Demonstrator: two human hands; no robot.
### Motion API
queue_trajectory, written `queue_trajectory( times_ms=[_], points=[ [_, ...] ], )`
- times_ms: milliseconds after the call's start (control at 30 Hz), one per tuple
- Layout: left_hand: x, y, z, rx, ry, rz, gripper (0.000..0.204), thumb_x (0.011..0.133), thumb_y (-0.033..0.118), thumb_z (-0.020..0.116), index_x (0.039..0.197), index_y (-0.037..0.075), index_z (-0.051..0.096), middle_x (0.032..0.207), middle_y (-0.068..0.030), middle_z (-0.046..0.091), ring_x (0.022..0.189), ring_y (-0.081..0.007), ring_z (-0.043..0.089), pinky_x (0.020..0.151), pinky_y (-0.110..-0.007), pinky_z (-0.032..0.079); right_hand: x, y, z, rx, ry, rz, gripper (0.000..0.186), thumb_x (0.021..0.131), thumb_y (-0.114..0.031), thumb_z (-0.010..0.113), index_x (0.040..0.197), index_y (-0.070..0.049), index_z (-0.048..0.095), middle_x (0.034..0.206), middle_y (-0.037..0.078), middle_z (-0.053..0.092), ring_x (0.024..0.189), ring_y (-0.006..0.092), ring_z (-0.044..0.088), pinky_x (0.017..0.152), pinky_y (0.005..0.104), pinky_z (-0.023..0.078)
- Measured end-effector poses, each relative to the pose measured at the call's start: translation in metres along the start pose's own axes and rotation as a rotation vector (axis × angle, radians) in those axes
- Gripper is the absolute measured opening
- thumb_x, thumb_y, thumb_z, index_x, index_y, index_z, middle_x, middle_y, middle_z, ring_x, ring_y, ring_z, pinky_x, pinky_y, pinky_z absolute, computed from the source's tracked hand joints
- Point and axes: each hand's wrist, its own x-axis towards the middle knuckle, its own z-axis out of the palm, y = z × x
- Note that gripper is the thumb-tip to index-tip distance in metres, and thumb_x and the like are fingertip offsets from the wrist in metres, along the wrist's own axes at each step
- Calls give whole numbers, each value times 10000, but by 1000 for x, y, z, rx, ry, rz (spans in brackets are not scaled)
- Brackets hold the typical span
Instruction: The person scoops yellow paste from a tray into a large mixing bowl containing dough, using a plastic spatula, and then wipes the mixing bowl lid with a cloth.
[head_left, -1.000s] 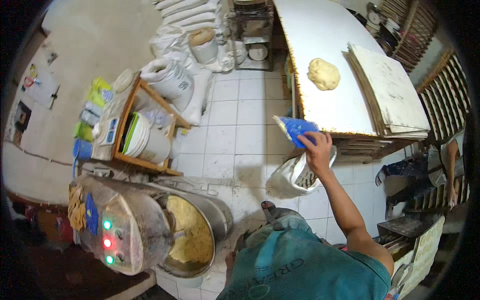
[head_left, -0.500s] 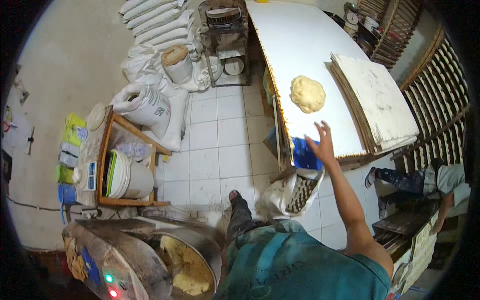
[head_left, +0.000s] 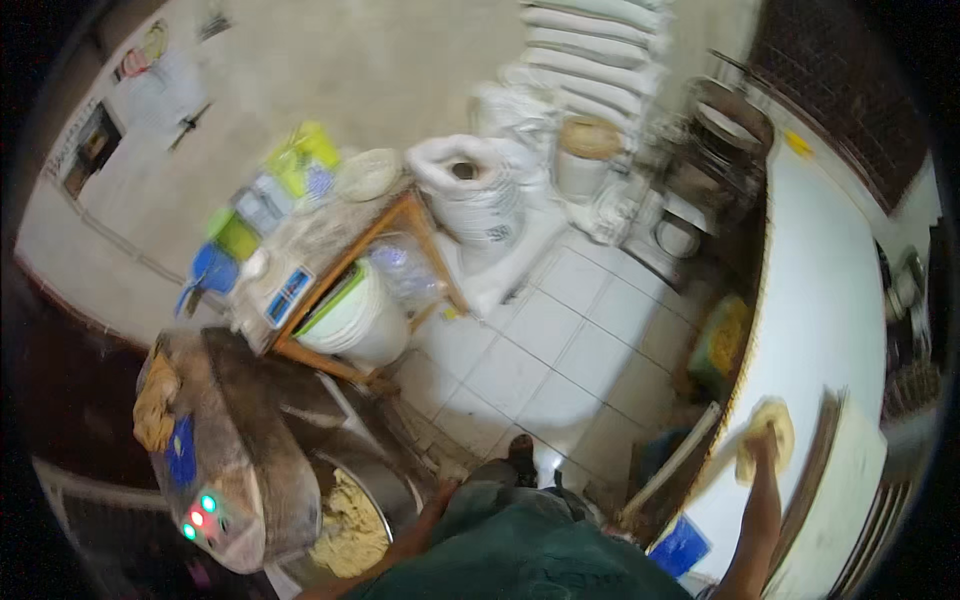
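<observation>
White counter [head_left: 830,260] at right, mixer [head_left: 240,470] at lower left with yellow dough [head_left: 350,525] in its bowl. Pale boards [head_left: 850,490] on counter. Dough lump [head_left: 785,432] on counter, just left of boards. Blue sheet [head_left: 682,547] at counter's near edge. Right hand [head_left: 763,447] on lump; blurred, can't tell if fingers grip or just press. Left hand [head_left: 437,498] beside bowl; can't tell finger state.
</observation>
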Motion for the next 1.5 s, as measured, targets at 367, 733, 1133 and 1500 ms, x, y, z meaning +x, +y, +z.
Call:
queue_trajectory(
  times_ms=[367,733,1133,1500],
  points=[
    [86,245,-12,-212,-74,204,316,818,301,472,967,29,533,859,-90,538,777,-177,515,695,-351,428,10,-73,-49,122,500,164,546,786,-328,488,1253,-103,318,1216,197,366,1025,346,464,827,435,396],
    [133,295,2,699,-263,256,402,782,362,478,994,32,568,983,-149,583,866,-261,563,776,-369,425,99,-377,-99,438,202,-287,488,812,-327,469,1220,-88,349,1172,164,412,967,310,501,769,407,427],
    [157,337,-17,-93,382,249,332,786,339,496,937,47,543,839,-100,586,754,-187,560,698,-314,426,154,-574,-127,435,-445,-552,432,840,-325,449,1183,-72,383,1124,127,463,904,270,541,707,376,460],
    [128,361,-79,-193,392,306,314,805,291,529,960,18,540,921,-138,586,860,-247,559,750,-344,433,80,-684,-165,225,-1238,-627,390,866,-324,430,1150,-57,414,1080,94,509,847,233,578,649,348,491]
  ],
)
